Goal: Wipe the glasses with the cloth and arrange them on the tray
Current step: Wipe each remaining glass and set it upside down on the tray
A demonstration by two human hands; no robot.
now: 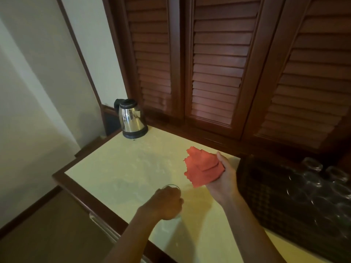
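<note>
My left hand (167, 203) grips a clear drinking glass (171, 186) that stands on the pale counter; only its rim shows above my fingers. My right hand (223, 182) is raised above the counter and holds a crumpled red cloth (202, 167) in its palm. To the right lies a dark woven tray (266, 186) with several clear glasses (311, 179) on its far right part.
A steel electric kettle (132, 118) stands at the counter's back left corner. Dark louvered wooden doors (218, 63) rise behind the counter (123, 168). The counter's wooden edge runs along the left and front, with floor below.
</note>
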